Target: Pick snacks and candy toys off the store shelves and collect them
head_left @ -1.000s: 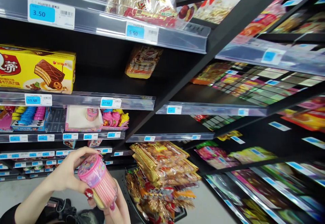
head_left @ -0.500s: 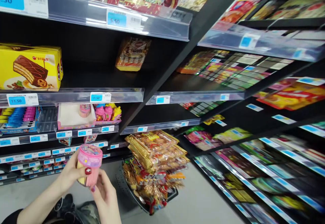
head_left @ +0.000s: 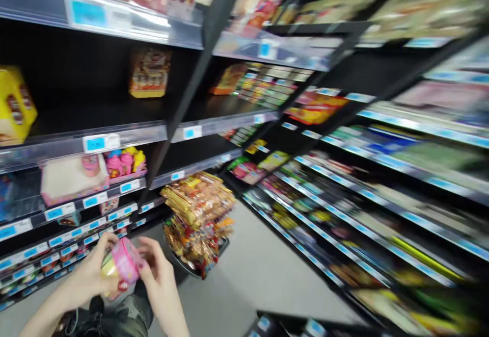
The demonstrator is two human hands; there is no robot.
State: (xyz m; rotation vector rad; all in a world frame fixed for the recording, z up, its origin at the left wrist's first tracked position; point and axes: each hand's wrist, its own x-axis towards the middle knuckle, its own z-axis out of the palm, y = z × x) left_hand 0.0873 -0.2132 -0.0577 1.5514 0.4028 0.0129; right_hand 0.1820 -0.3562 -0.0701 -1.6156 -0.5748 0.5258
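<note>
A small pink-lidded candy jar (head_left: pixel 121 267) sits between both my hands at the lower left, blurred by motion. My left hand (head_left: pixel 91 273) wraps round its body from the left, red nails showing. My right hand (head_left: pixel 158 273) curls against the lid end from the right. On the shelf above stands a white and pink display tray (head_left: pixel 69 180) with one similar pink jar (head_left: pixel 90 164) in it and several bright figure-shaped bottles (head_left: pixel 126 162) beside it.
Black shelves with blue price tags (head_left: pixel 94 144) run along the left and right. A yellow cake box (head_left: pixel 15 103) sits at far left. A black basket (head_left: pixel 183 265) piled with gold snack packs (head_left: pixel 198 199) stands on the grey floor (head_left: pixel 260 270).
The view has swung to the right and blurred. The jar has come lower and tipped sideways, and my right hand has closed in on its lid end.
</note>
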